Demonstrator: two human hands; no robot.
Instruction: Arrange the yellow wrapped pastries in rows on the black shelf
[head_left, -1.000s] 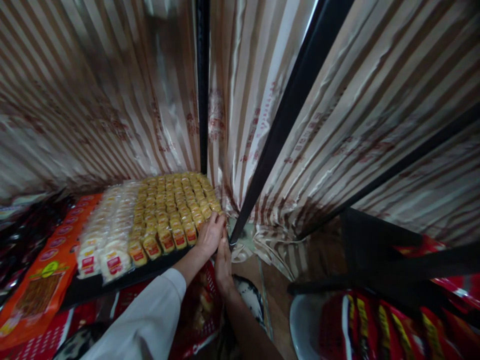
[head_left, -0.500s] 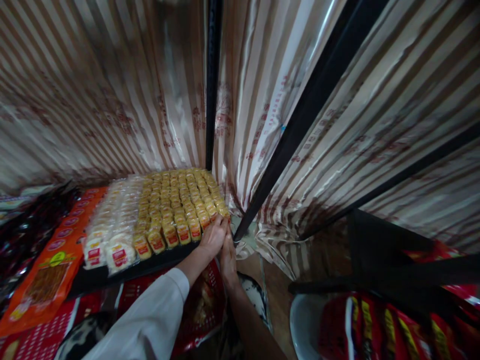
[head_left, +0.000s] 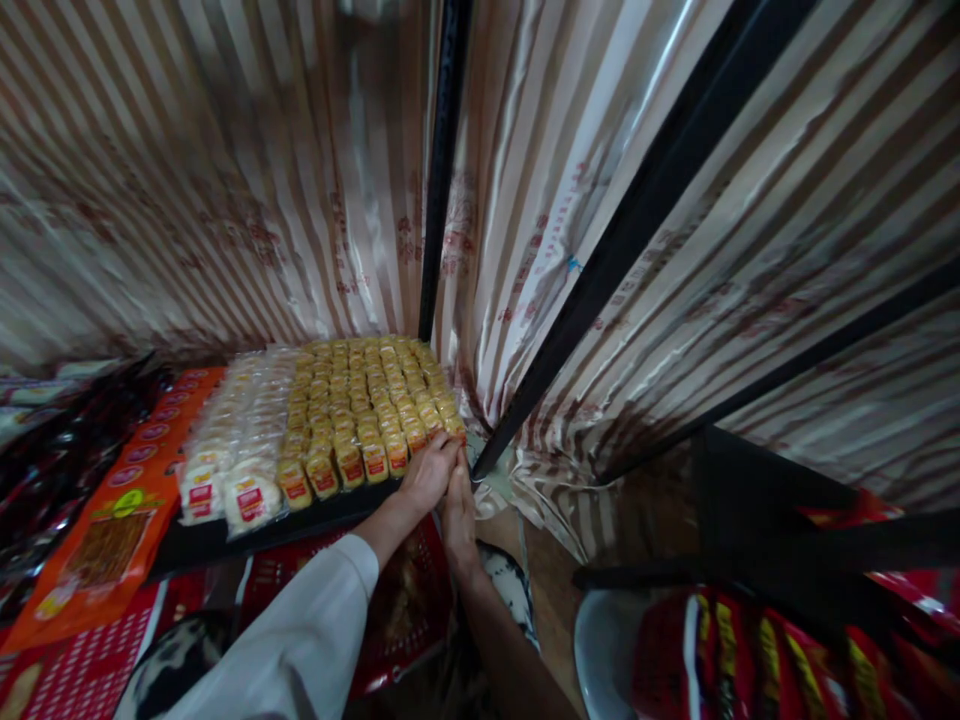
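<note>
Several rows of small yellow wrapped snack packets (head_left: 360,400) fill the right end of a dark shelf (head_left: 195,550). My left hand (head_left: 429,475) reaches to the front right corner of these rows, its fingers closed at the end packets. Pressed beside it, my right hand (head_left: 457,510) has its fingers together at the right end of the same row. The fingertips of both hands are partly hidden, so their exact hold is hard to see. White wrapped packets (head_left: 251,490) with red labels stand left of the yellow ones.
An orange snack bag (head_left: 112,540) and dark shiny packs (head_left: 60,470) lie farther left. Dark metal posts (head_left: 600,280) rise before striped curtains (head_left: 225,180). Red bags (head_left: 397,620) sit below the shelf; a pale basin (head_left: 600,650) and more red packs (head_left: 750,660) stand lower right.
The view has shifted slightly, so the shelf goods and posts appear a little farther right. My hands stay together at the same corner of the yellow packets.
</note>
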